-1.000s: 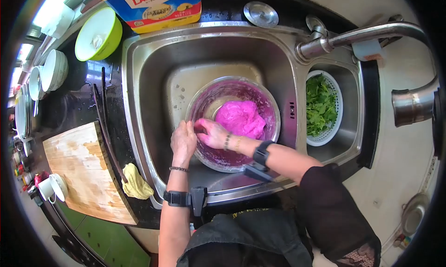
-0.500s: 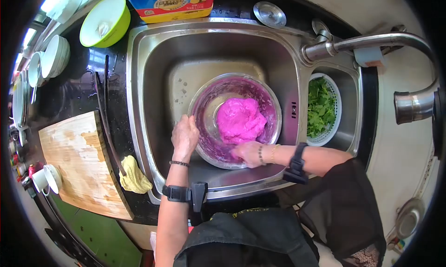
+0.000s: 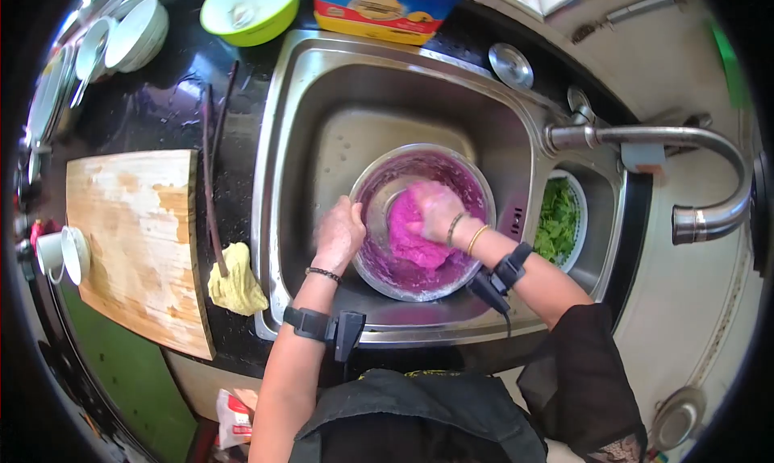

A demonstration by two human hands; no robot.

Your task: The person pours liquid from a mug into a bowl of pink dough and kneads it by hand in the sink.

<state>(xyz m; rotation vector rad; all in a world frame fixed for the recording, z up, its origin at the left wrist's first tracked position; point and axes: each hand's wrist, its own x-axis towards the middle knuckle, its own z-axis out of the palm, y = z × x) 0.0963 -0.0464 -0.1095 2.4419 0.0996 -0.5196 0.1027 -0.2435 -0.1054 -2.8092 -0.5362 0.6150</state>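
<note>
A round metal bowl (image 3: pixel 375 271) stands in the large basin of the steel sink, its inner wall smeared with pink. My left hand (image 3: pixel 339 231) grips the bowl's left rim, fingers closed over the edge. Inside the bowl lies a lump of bright pink dough (image 3: pixel 415 249). My right hand (image 3: pixel 436 211) presses on the upper part of the dough, its fingers partly sunk in or hidden by it and slightly blurred.
Left of the sink are a wooden board (image 3: pixel 133 245), yellow dough (image 3: pixel 237 282) on a stick, and white cups. A green bowl (image 3: pixel 251 12) and a box (image 3: pixel 387 8) stand behind. A basket of leaves (image 3: pixel 579 221) sits under the faucet (image 3: pixel 685 137) side.
My right hand has moved from the bowl's lower wall up onto the pink dough. My left hand stays on the rim. The whole view has shifted and turned slightly.
</note>
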